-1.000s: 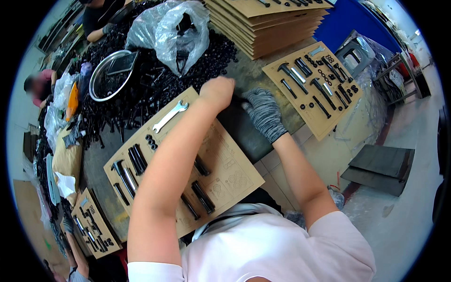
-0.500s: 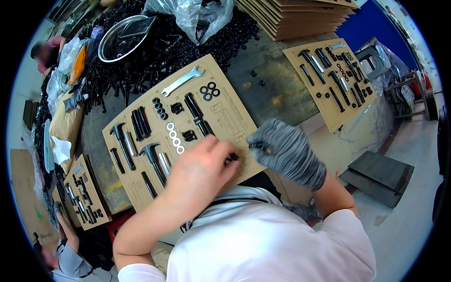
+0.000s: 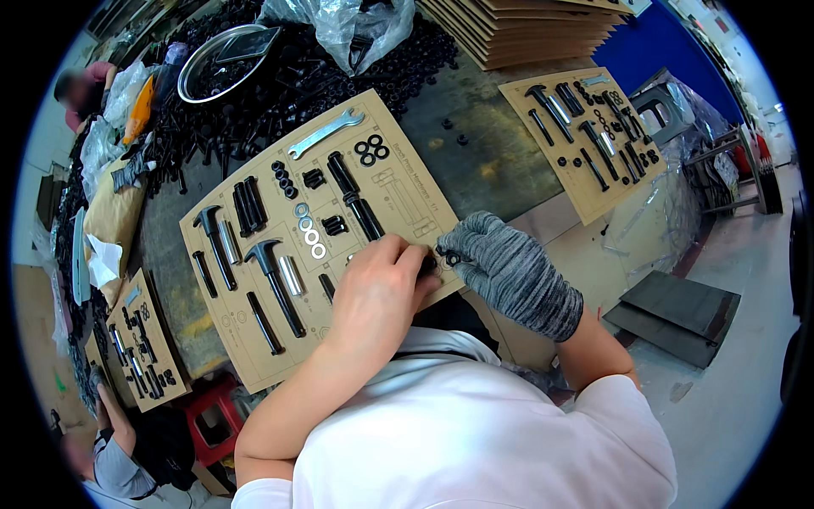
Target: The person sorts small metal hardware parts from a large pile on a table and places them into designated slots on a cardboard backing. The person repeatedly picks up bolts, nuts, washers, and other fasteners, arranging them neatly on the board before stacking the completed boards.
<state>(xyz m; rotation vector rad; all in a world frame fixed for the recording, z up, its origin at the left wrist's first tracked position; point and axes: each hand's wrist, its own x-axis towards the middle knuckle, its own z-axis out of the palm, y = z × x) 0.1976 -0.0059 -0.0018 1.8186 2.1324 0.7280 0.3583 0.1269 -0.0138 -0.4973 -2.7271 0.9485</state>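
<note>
A brown cardboard board [image 3: 288, 348] lies tilted before me, with black bolts, washers and other hardware set out on it. Over its lower right corner, my left hand [image 3: 377, 284], bare, is closed with fingers bent down; something dark shows at its fingertips, partly hidden. Just beside it, my right hand [image 3: 513, 276], in a grey knitted glove, pinches small black nuts [image 3: 448, 254] at the board's edge. An open-end wrench [image 3: 326, 133] rests at the board's top. Below that sit black rings [image 3: 371, 150], a long black bolt [image 3: 343, 174], silver washers [image 3: 311, 237] and T-shaped black bolts [image 3: 273, 284].
Loose black bolts [image 3: 136, 174] heap at the back, with a metal bowl [image 3: 188, 93] among them. Similar filled boards lie at right [image 3: 585, 191] and far left [image 3: 161, 390]. Stacked cardboard [image 3: 526, 38] stands behind. Two people work at left; a red stool [image 3: 199, 420] is below.
The view has shifted slightly. My left hand has lowered its fingers toward the board's corner, closer to the right hand. The small black nuts at the right fingertips show more plainly.
</note>
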